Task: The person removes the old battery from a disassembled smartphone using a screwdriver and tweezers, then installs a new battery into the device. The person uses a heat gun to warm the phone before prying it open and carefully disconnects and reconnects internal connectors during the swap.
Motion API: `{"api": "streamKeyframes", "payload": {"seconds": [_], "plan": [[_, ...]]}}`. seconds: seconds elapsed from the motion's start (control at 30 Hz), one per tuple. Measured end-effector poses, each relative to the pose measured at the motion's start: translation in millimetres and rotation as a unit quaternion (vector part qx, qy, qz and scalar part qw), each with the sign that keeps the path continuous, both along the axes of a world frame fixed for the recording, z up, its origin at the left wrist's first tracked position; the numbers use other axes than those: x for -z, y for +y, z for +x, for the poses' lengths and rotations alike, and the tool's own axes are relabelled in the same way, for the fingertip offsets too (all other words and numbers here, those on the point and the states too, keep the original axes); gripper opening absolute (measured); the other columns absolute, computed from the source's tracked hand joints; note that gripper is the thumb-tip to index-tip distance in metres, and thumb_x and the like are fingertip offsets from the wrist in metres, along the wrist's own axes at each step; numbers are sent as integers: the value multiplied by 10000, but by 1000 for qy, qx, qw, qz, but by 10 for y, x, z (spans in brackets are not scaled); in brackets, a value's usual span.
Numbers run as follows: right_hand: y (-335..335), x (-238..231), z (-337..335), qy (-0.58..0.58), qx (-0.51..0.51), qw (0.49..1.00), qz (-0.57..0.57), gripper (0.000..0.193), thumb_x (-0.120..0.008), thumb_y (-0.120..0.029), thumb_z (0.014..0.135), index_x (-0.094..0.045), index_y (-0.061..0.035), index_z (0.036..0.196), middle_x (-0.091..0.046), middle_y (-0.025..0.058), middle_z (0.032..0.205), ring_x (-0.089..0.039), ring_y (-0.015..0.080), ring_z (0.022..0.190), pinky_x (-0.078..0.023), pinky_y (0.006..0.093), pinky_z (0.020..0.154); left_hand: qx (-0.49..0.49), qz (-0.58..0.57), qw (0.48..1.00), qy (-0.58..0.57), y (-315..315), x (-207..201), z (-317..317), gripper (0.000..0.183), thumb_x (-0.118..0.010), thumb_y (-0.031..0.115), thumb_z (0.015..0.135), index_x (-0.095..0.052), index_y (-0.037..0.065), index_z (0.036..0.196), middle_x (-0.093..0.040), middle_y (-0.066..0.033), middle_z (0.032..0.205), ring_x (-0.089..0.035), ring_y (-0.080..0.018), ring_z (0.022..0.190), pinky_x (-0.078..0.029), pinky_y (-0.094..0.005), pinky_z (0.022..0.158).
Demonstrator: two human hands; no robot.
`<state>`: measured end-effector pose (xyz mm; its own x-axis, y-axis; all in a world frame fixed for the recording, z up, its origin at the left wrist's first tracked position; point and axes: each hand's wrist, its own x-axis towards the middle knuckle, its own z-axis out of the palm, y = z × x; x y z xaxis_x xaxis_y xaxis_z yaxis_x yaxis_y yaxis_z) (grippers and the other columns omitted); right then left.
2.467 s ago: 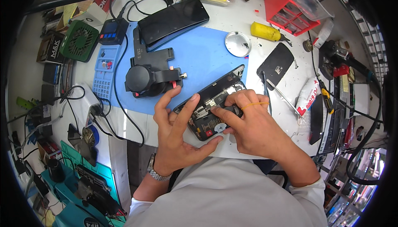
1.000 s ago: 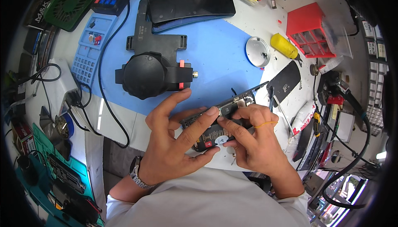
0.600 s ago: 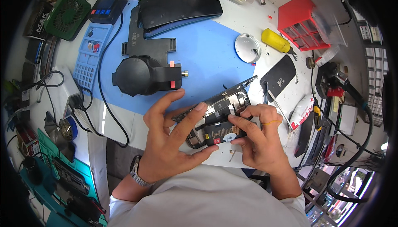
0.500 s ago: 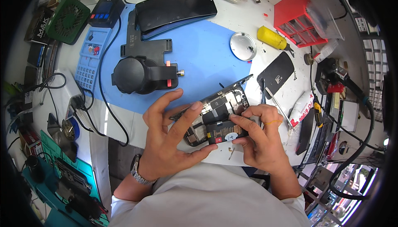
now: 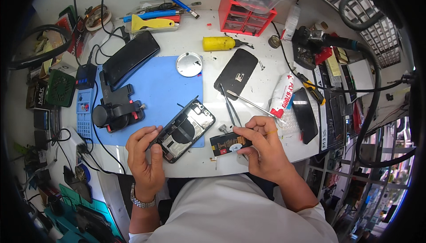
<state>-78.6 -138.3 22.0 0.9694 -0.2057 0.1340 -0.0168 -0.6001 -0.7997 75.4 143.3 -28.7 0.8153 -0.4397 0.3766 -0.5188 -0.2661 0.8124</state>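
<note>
My left hand [image 5: 146, 165] grips the lower left end of an opened phone [image 5: 191, 128], thumb and fingers on either side of its edge. The phone tilts over the front of the blue mat, its inside showing a dark round patch and silver metal. In my right hand [image 5: 267, 150], pinched between thumb and fingers, is a black phone battery [image 5: 225, 146] with a white round sticker and a red mark. A gap separates the battery from the phone. Tweezers [image 5: 230, 109] lie just beyond the battery, beside a thin metal pry tool [image 5: 250, 102].
A black phone back panel [image 5: 236, 72], a round metal tin [image 5: 189, 64] and a yellow bottle [image 5: 218, 43] lie farther off. A black clamp holder [image 5: 117, 112] stands left on the blue mat [image 5: 159, 83]. Right are a white-red tube [image 5: 282, 93] and a black-yellow cutter [image 5: 313, 90].
The battery has come away from the phone and moved right in my right hand. My left hand and the phone have moved left. The whole view has turned toward the right.
</note>
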Motion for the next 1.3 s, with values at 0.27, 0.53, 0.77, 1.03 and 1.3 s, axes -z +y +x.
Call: {"api": "streamKeyframes", "payload": {"seconds": [0.27,0.53,0.77,1.03,1.3], "plan": [[-177,20,-332,-53,63,997,2,595,-699,219,871,-716,-31,1411,-474,159,1365,-660,258,1100,-585,340,995,59,117,991,-36,42,-214,-77,360,-830,121,846,-836,40,1197,-640,-241,1492,-666,-383,1379,-366,-491,1190],[-164,93,-479,-53,82,988,120,613,-742,196,860,-718,-57,1418,-523,153,1331,-610,286,1239,-559,361,1065,42,105,989,-95,-85,-343,-242,489,-885,156,858,-791,35,1323,-605,-261,1529,-596,-447,1466,-366,-529,1222],[65,-58,-497,-76,22,987,138,577,-799,147,878,-717,-53,1413,-551,142,1339,-670,291,1172,-577,377,1029,144,-174,889,398,-887,-592,-914,356,-766,82,1094,-677,-63,1406,-710,-118,1308,-664,-154,1227,-541,-325,1039],[-72,-146,-536,-125,64,985,100,301,-845,2,931,-766,-8,1221,-724,150,1049,-718,284,989,-570,372,884,171,-130,869,447,-961,-516,-955,213,-742,87,1127,-704,-38,1295,-762,-24,1116,-665,-49,984,-541,-223,863],[-54,-114,-577,-113,55,986,111,93,-792,3,945,-737,-35,1009,-698,118,942,-677,300,878,-497,414,831,213,-98,891,389,-966,-524,-994,157,-760,61,1104,-730,-28,1230,-769,-15,1044,-660,-36,948,-530,-224,839]]}}
